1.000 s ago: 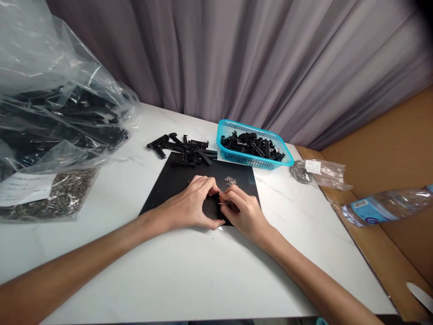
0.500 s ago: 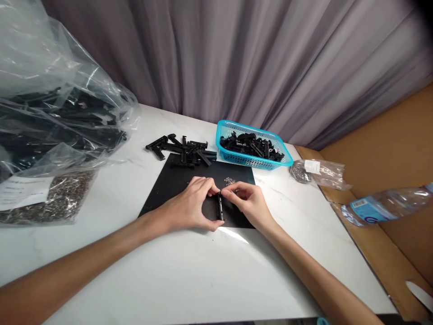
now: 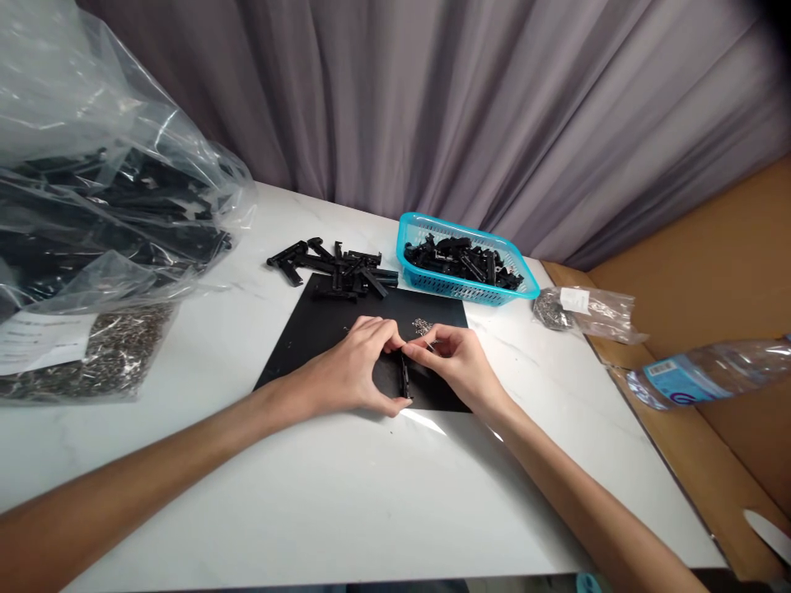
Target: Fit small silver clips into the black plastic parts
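A slim black plastic part (image 3: 404, 377) stands lengthwise between the thumb and fingers of my left hand (image 3: 355, 366), which grips it by its near and far ends above the black mat (image 3: 302, 346). At its far end, my right hand (image 3: 457, 358) has thumb and forefinger pinched together, touching the part. Whatever lies between those fingertips is too small to make out. Just beyond my right hand, a little heap of small metal pieces (image 3: 422, 326) lies on the mat.
Similar black parts (image 3: 343, 268) are piled at the mat's far edge. A blue basket (image 3: 475, 290) holds many more. Clear bags (image 3: 124, 362) of metal pieces and black parts stand left. On the right are a small bag (image 3: 593, 309), a plastic bottle (image 3: 685, 379) and cardboard (image 3: 710, 280).
The view has shifted slightly. Both hands stay at the black part, with my right fingertips still at its far end; the part looks slightly turned.
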`<state>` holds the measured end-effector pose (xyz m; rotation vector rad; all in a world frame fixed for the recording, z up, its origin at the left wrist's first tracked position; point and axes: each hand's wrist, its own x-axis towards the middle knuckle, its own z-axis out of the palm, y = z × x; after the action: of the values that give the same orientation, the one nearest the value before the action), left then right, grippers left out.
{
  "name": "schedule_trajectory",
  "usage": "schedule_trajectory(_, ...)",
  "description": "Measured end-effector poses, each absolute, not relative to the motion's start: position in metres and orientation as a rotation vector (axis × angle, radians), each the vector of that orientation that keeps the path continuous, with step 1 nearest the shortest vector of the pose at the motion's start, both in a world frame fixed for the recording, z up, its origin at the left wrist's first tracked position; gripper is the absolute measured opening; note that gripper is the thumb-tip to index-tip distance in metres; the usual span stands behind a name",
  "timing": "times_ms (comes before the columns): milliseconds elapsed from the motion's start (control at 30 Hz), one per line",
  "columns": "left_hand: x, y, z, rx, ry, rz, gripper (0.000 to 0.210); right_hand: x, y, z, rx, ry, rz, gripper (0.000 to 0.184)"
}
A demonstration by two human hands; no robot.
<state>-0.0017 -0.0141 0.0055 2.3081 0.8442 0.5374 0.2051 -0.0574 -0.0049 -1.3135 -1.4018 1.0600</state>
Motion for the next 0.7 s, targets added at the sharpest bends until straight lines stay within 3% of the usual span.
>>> schedule_trajectory(400, -0.003, -0.014, 0.003, 2.334, 0.855, 0.575, 0.054, 0.216, -0.07, 0.013, -1.366, -1.589, 0.438, 0.042)
schedule_trajectory(700, -0.003, -0.013, 0.003, 2.338, 0.863, 0.569, 0.054, 0.207, -0.074, 0.008, -1.196, -1.42, 0.709, 0.036)
